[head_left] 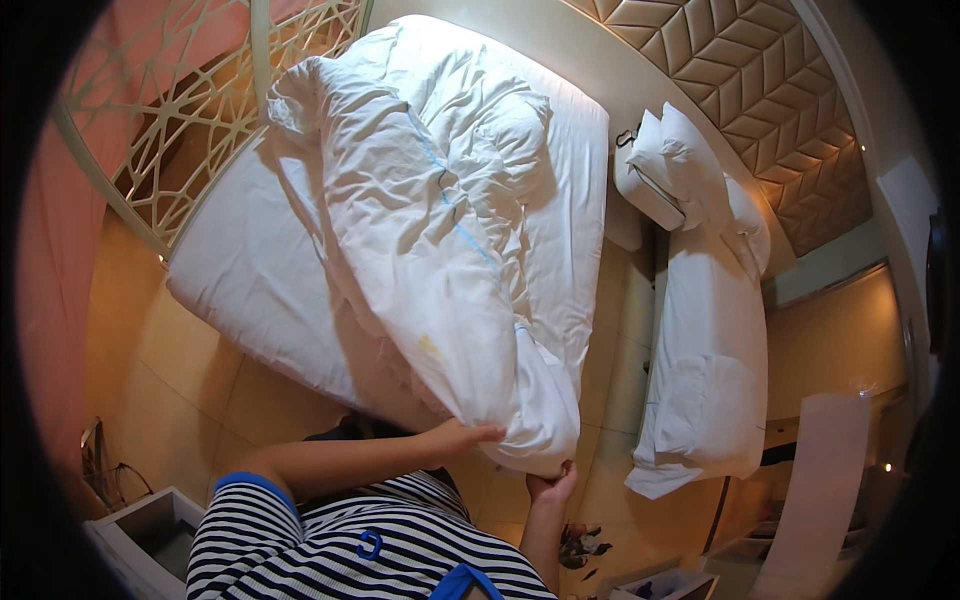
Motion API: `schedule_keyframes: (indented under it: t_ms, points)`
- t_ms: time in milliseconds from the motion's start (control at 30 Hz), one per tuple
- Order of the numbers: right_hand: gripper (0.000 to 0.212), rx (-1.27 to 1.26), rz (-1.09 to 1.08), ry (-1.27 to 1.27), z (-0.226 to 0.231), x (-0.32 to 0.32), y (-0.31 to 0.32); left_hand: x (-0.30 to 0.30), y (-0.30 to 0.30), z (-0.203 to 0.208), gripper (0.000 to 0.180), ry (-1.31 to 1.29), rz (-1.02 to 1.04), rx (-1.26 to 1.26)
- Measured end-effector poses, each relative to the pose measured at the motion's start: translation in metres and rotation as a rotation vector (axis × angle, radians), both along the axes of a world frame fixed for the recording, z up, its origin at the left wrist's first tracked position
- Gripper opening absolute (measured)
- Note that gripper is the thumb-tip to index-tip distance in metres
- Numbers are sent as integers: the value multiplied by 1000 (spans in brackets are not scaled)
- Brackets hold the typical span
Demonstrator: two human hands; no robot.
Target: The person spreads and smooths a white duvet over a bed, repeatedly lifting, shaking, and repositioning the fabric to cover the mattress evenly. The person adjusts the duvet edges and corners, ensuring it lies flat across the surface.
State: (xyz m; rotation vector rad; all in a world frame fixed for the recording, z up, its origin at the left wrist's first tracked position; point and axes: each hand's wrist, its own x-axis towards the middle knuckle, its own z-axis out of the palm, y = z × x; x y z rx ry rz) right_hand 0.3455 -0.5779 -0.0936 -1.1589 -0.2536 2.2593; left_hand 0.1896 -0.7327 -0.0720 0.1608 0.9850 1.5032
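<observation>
A crumpled white duvet (400, 250) lies bunched over the bed, with a thin blue line along it and a small yellowish mark near its lower part. Its near end hangs off the bed toward me. My left hand (462, 438) grips the left edge of that end, the thumb on top and the other fingers mostly hidden. At the near right corner, my right hand (553, 484) pinches the fabric between its fingertips. Under the duvet, the white-sheeted mattress (240, 260) shows at both sides.
To the right stands a second narrow white-covered bed or bench (710, 320) with piled pillows (680, 150). A lattice screen (200, 110) and pink curtain (60, 300) are at the left. Open drawers or boxes (150, 540) sit low at left. The padded headboard panel (750, 90) rises behind.
</observation>
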Motion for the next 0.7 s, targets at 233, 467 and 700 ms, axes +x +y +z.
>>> schedule_keyframes:
  t_ms: [233, 467, 700]
  points:
    - [47, 651, 328, -108, 33, 0, 10, -6, 12, 80, 57, 434, -285, 139]
    - [34, 479, -90, 188, 165, 9, 31, 5, 35, 55, 37, 289, 71, 538]
    - [29, 136, -42, 381, 159, 28, 69, -10, 2, -131, 26, 235, 453, -260]
